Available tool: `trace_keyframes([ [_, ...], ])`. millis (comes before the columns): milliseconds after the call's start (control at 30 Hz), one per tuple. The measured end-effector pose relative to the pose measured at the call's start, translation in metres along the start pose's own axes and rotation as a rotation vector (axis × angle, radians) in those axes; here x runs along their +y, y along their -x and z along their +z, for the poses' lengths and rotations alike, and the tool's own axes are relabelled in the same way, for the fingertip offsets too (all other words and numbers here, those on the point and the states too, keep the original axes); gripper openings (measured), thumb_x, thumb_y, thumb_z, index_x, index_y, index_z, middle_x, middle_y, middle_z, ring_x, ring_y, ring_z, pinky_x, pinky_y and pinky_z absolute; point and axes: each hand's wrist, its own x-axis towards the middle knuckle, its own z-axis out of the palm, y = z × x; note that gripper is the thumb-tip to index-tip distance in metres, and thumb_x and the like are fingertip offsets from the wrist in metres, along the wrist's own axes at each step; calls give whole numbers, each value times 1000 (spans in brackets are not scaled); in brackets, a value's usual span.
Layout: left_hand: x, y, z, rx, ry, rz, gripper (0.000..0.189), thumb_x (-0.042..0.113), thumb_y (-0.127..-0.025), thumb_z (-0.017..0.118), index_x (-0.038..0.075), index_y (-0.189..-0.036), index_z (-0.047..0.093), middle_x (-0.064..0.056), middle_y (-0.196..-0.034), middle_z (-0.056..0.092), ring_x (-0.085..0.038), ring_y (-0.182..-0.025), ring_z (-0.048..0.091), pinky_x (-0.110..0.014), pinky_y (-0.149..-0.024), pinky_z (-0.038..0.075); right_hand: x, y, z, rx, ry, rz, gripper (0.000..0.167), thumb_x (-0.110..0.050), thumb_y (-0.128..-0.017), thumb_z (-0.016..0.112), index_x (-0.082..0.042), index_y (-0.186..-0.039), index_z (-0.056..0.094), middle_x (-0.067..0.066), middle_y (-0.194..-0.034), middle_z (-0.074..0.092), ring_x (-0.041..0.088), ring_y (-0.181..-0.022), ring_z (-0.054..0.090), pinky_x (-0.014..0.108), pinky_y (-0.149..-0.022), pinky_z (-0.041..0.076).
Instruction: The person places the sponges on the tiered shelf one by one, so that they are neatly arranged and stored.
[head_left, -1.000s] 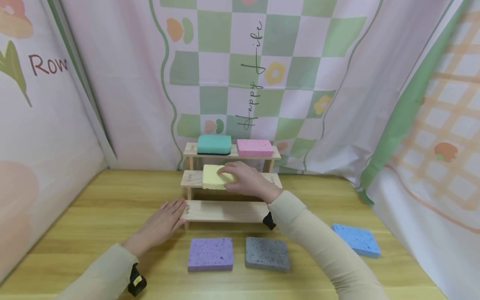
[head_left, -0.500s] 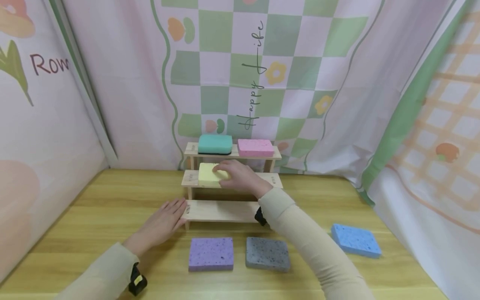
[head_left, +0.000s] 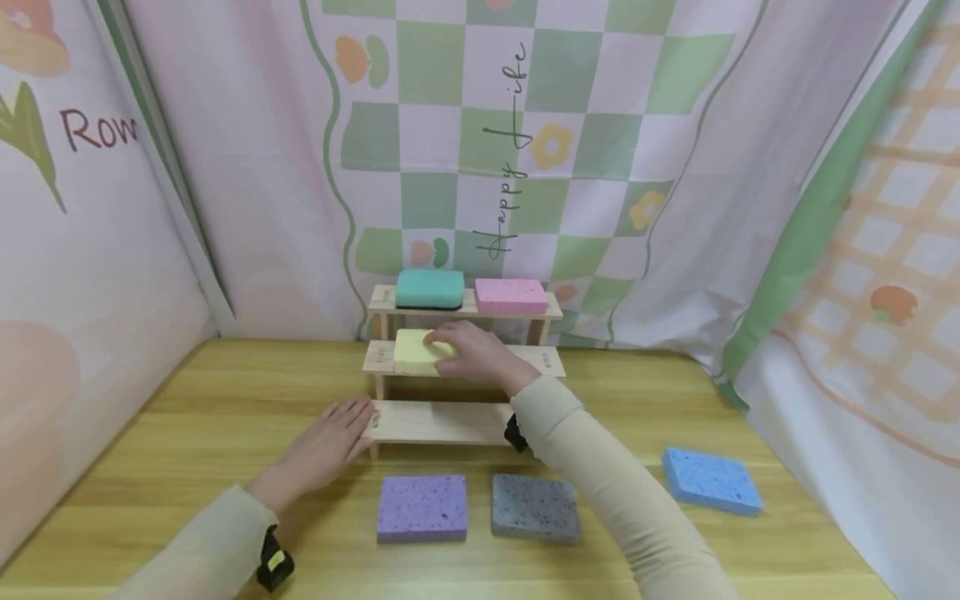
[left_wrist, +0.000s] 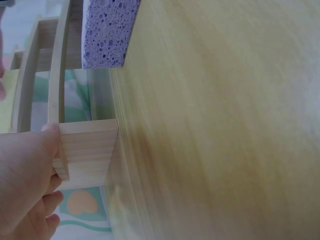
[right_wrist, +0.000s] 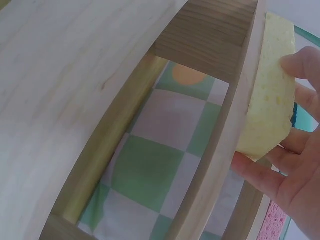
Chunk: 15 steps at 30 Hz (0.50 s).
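Note:
A yellow sponge [head_left: 412, 352] sits on the middle step of a three-step wooden rack [head_left: 442, 422], towards its left end. My right hand [head_left: 477, 357] holds this sponge from the right; in the right wrist view the thumb and fingers lie around the yellow sponge [right_wrist: 270, 90]. Down at the left end of the lowest step, my left hand [head_left: 321, 450] grips the rack. In the left wrist view the thumb of that left hand [left_wrist: 27, 172] meets the front edge of the board, with curled fingers beyond its end.
On the top step rest a teal sponge [head_left: 430, 288] and a pink sponge [head_left: 511, 296]. In front of the rack lie a purple sponge [head_left: 422, 508] and a grey sponge [head_left: 535, 508]. A blue sponge [head_left: 711, 481] is further right on the wooden table [head_left: 195, 400]. Printed curtains surround the table.
My right hand has shifted the yellow sponge leftwards along the middle step, mostly in the first half second. The left hand has stayed at the rack's end.

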Motion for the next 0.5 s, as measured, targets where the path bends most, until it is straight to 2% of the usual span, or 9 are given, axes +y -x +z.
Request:
trace_keyframes([
  [167,0,0,1,0,3,6,52,26,-98,45,-10,-134,38,-26,-139,35,-40,-127,32,-51,-105,23,1,0,3,-2,-19,0,39,-22,-85,61,-18,-123,58,3,-127,53,19,-117,46,34,-95,41],
  [500,-1,0,0,12,-2,9,51,25,-97,46,-11,-133,39,-26,-138,36,-41,-126,33,-51,-105,24,3,-2,8,17,-36,-1,40,-24,-86,60,-19,-125,56,8,-133,48,26,-122,41,42,-96,40],
])
